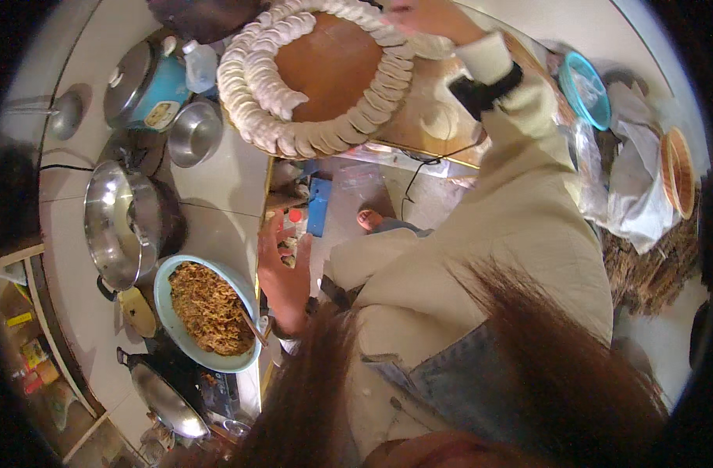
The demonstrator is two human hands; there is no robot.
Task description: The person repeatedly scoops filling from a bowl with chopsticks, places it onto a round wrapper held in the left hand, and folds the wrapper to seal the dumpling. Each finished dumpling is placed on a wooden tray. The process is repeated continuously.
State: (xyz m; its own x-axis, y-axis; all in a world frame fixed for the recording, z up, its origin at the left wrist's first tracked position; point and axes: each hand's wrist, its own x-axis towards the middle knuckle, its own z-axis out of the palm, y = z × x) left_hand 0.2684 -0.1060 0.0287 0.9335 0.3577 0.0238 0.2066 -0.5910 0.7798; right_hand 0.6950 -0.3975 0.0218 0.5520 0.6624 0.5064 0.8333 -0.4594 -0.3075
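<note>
Rows of pale, floury dumplings (385, 82) ring a round brown tray (333, 58) at the top centre, with a shorter inner curve of them on its left. My right hand (423, 20) is blurred at the top edge, just beyond the tray's upper right rim; its fingertips do not show clearly, so I cannot tell whether it holds anything. A flour-dusted wooden board (444, 126) lies below my right forearm. My left hand (283, 272) is beside the counter edge, fingers apart and holding nothing. Left of it, a light blue basin (163, 304) contains brown chopped filling (210, 307) and chopsticks (254, 327).
On the tiled counter at left stand a steel pot (113, 225), a small steel bowl (195, 134), a blue lidded cooker (163, 90) and a wok (163, 398). A dark cable (415, 175) hangs below the board. At right are a turquoise basket (587, 90) and a white cloth sack (643, 175).
</note>
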